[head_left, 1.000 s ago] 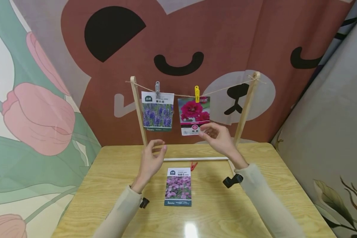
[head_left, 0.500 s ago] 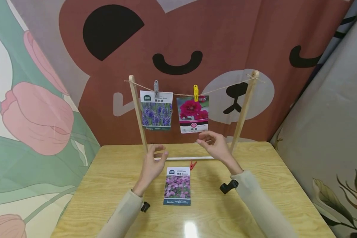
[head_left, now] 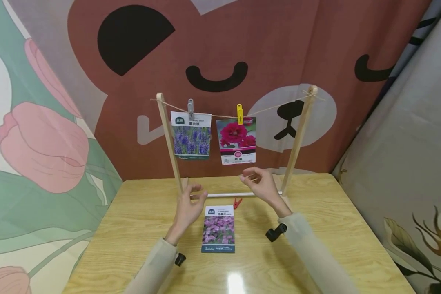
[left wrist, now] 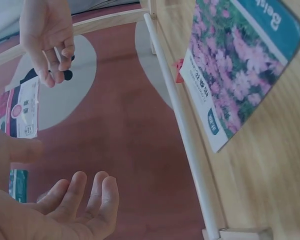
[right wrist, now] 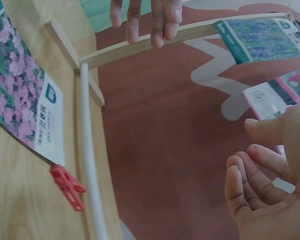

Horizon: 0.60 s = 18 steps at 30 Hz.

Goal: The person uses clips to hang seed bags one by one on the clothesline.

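Observation:
Two seed packets hang from a string (head_left: 270,109) in the head view. A grey clothespin (head_left: 190,108) clips the purple-flower packet (head_left: 191,141), and a yellow clothespin (head_left: 240,114) clips the magenta-flower packet (head_left: 237,139). My right hand (head_left: 263,185) hovers just below the magenta packet, fingers loosely bent with nothing in them. Lower left, my left hand (head_left: 189,206) is in the air by the frame's left post, also holding nothing. On the table lies a pink-flower seed packet (head_left: 218,229), with a red clothespin (right wrist: 67,187) by its top edge.
The string runs between two wooden posts (head_left: 299,141), joined low down by a white rod (head_left: 231,195). This frame stands near the back of the wooden table (head_left: 132,237). Behind it hangs a printed cloth (head_left: 279,32).
My right hand has moved down and away from the magenta packet's lower edge. The left hand has lowered slightly. Both packets still hang from the string.

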Each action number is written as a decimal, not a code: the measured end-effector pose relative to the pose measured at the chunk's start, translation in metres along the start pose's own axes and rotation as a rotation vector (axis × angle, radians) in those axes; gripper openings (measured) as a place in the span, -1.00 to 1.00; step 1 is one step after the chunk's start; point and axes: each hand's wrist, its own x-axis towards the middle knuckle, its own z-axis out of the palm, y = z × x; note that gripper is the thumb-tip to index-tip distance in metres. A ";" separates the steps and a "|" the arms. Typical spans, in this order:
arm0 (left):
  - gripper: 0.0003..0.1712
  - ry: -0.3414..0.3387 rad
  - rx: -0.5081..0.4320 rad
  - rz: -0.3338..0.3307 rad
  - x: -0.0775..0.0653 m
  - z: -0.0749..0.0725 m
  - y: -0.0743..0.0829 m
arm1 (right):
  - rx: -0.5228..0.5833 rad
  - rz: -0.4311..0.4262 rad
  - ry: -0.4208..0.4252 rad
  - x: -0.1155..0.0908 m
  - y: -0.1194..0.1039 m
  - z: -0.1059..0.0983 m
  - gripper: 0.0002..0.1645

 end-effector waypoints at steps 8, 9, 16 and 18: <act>-0.55 -0.013 0.008 -0.028 -0.006 0.000 -0.004 | 0.009 0.060 0.021 -0.005 0.011 0.011 -0.73; -0.56 -0.014 0.015 -0.032 -0.007 0.000 -0.005 | 0.003 0.063 0.022 -0.006 0.013 0.012 -0.73; -0.55 -0.019 0.036 -0.056 -0.013 0.001 -0.012 | -0.015 0.083 0.038 -0.009 0.022 0.022 -0.70; -0.54 -0.029 0.041 -0.066 -0.016 0.002 -0.014 | -0.025 0.092 0.040 -0.010 0.024 0.025 -0.69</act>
